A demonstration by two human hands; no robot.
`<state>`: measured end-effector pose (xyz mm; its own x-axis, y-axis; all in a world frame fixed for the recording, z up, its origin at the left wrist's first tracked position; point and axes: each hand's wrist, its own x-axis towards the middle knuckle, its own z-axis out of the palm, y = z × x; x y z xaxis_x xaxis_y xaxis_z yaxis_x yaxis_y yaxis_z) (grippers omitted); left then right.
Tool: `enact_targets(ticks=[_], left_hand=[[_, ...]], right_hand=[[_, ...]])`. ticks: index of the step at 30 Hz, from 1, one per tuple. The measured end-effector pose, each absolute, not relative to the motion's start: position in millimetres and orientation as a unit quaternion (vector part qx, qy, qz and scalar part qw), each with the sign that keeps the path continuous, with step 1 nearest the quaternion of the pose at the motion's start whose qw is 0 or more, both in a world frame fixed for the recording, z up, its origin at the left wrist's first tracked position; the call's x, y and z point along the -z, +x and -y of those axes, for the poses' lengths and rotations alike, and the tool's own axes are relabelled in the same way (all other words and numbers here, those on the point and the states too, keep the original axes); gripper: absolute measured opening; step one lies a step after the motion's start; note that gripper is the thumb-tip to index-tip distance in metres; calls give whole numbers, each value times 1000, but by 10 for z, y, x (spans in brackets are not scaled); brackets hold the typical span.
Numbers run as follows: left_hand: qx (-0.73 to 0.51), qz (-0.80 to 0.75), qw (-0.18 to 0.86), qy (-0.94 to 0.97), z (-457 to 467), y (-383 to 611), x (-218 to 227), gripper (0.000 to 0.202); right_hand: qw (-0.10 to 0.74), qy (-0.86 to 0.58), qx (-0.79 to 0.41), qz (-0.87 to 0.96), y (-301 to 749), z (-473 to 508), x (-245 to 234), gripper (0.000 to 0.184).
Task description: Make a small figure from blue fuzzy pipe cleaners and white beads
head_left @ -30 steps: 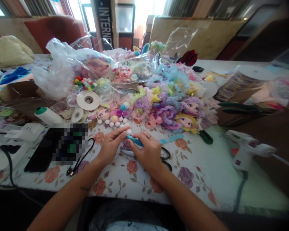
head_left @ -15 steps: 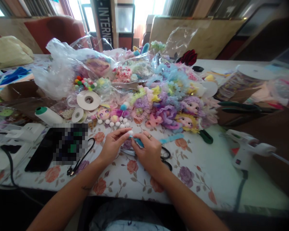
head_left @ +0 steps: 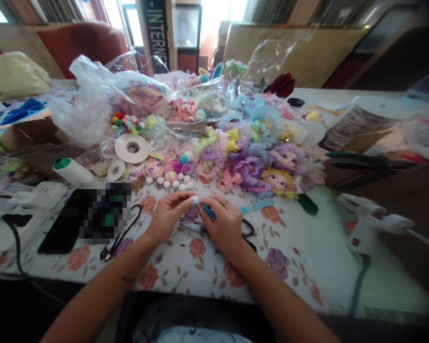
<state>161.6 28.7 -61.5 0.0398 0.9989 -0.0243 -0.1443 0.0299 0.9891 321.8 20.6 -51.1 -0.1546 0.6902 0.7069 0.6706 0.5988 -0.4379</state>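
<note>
Above the flowered tablecloth, my left hand (head_left: 169, 213) pinches a small white ball (head_left: 195, 198) between thumb and fingertips. My right hand (head_left: 222, 224), with a ring on one finger, is closed around a short blue piece (head_left: 209, 211), whose tip meets the white ball. Whether this piece is a fuzzy stem or a tool is too blurred to tell. Scissors (head_left: 193, 226) lie beneath my right hand, which partly covers them. A light-blue fuzzy strip (head_left: 257, 206) rests on the cloth to the right. Several white balls (head_left: 171, 184) sit just beyond my hands, beside a doll face (head_left: 154, 167).
Doll heads (head_left: 277, 182) and ruffled ribbon pieces (head_left: 248, 171) pile up behind my hands. Leftward are a ribbon roll (head_left: 131, 148), a thread cone (head_left: 69, 171), a phone (head_left: 66, 226) and a black cord (head_left: 123, 233). A glue gun (head_left: 364, 221) and green-handled pliers (head_left: 353, 160) are on the right.
The blue piece has tilted slightly in my right fingers, and the white ball has turned a little. Both hands stay in nearly the same place.
</note>
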Motion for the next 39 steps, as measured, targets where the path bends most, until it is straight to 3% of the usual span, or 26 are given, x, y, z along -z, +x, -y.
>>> enact_targets(ticks=[23, 28, 39], left_hand=[[-419, -379, 548, 616, -373, 1327, 456, 23], [-406, -361, 601, 587, -383, 1306, 461, 24], [-461, -411, 587, 523, -337, 1415, 426, 29]], right_hand=[[471, -339, -98, 809, 3353, -241, 435, 4], [457, -334, -141, 812, 3373, -255, 427, 6], [464, -396, -210, 764, 3355, -243, 422, 1]])
